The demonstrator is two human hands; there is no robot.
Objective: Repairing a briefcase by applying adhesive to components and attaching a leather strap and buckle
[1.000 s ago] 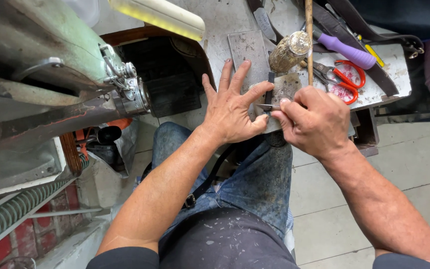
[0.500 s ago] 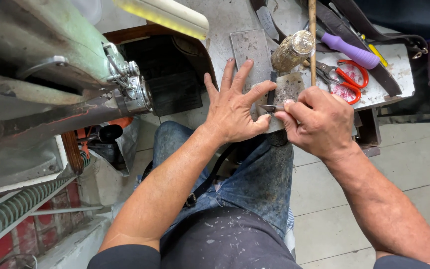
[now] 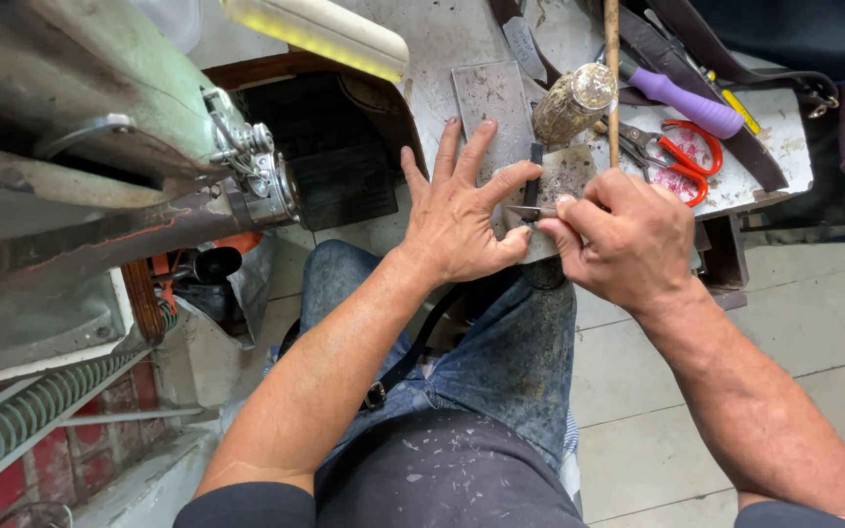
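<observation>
Thin blade (image 3: 530,211) lies left-right on the grey slab (image 3: 564,176) at the table's near edge, right hand (image 3: 628,240) pinching its right end, left hand (image 3: 457,210) spread flat beside, thumb touching it.

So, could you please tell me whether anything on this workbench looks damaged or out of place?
Nothing stands out. The left hand pins a thin dark strap on the worn grey plate; the right hand holds a slim metal blade.

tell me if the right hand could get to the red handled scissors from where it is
Probably yes. The right hand is pinching a thin blade just below the red-handled scissors, which lie uncovered on the work board. It would have to put the blade down first; only a thin upright stick stands nearby.
</observation>
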